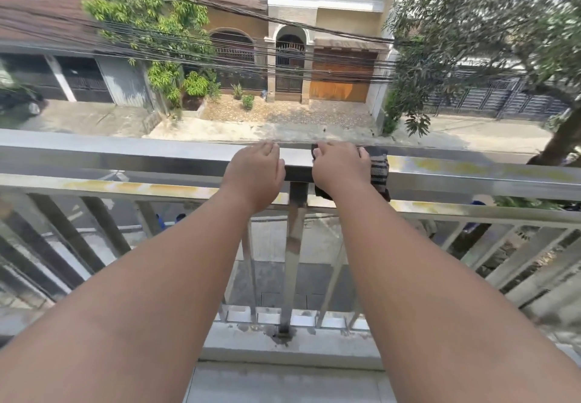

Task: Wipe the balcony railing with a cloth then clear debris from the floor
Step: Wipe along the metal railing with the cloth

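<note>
Here, right grip [341, 166] around cloth [379, 171].

metal railing [125, 154], striped cloth [379, 169] draped over

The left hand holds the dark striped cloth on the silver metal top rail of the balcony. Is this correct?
Not quite: the head view shows the right hand holding the dark striped cloth on the silver metal top rail.
</note>
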